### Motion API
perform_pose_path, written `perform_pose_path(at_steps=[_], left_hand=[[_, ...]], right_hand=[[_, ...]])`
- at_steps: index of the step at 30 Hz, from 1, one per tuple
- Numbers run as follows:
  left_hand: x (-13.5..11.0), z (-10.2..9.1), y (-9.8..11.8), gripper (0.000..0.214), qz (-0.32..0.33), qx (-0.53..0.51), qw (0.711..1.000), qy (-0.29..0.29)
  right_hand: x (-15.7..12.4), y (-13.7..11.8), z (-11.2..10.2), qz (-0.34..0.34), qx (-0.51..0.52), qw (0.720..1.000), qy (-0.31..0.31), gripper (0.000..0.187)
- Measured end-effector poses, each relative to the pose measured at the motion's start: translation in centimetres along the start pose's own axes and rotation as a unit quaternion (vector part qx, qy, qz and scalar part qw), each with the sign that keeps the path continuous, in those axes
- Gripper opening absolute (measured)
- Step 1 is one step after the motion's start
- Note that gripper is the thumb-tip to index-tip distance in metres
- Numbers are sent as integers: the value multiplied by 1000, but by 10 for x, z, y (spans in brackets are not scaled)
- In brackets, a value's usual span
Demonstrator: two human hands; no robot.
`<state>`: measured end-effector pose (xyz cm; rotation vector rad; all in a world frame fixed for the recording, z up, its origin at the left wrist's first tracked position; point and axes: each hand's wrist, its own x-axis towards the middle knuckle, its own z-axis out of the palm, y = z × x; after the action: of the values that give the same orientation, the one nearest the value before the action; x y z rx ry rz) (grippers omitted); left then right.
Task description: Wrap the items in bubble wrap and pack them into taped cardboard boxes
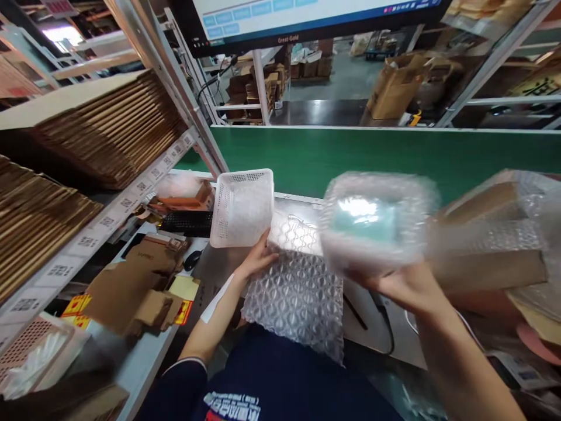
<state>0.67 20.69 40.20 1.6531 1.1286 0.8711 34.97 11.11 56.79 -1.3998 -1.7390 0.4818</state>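
Package [366, 225] at three o'clock, apparently already bubble-wrapped; right hand [401, 286] grasps near side. Bubble sheet [298, 292] at six o'clock, unused; left hand [259, 258] at its edge, grip unclear.

Navy shirt [280, 377], pale-trimmed sleeve [177, 389], white lettering [232, 404], white forearm strip [217, 300]

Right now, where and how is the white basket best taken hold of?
Probably pinch the basket's left rim, coming from the left: this straight edge lies uncovered, while the left hand and bubble wrap crowd the near right corner.
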Motion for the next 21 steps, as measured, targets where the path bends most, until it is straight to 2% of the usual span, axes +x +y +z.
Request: perform_pose_path(at_steps=[2,4,6,8,11,14,16,18,21], left_hand=[[-1,0,-3,81,-6,8,1000,-11],[-5,2,-8,71,-14,12,1000,-10],[-11,4,-14,66,-11,1,1000,-6],[-16,7,-20,58,-2,-29,1000,-4],[-20,9,-27,43,3,-71,997,-11],[-16,6,-29,36,13,-77,996,-45],[-11,2,-31,35,43,-55,995,-78],[-6,-2,-32,35,76,-23,991,-103],[-2,-3,-34,35,93,4,989,-111]], right_hand=[[-14,-15,34,2,-76,992,-103,80],[-22,-17,72,34,-157,969,-189,80],[-27,-13,105,80,-221,938,-254,78],[-30,-9,126,117,-259,912,-297,80],[-33,-9,132,128,-280,893,-328,83],[-35,-12,122,108,-300,892,-322,81],[-36,-13,116,103,-327,884,-317,78],[-37,-13,114,108,-362,865,-330,77],[-34,-14,120,128,-412,823,-369,79]])
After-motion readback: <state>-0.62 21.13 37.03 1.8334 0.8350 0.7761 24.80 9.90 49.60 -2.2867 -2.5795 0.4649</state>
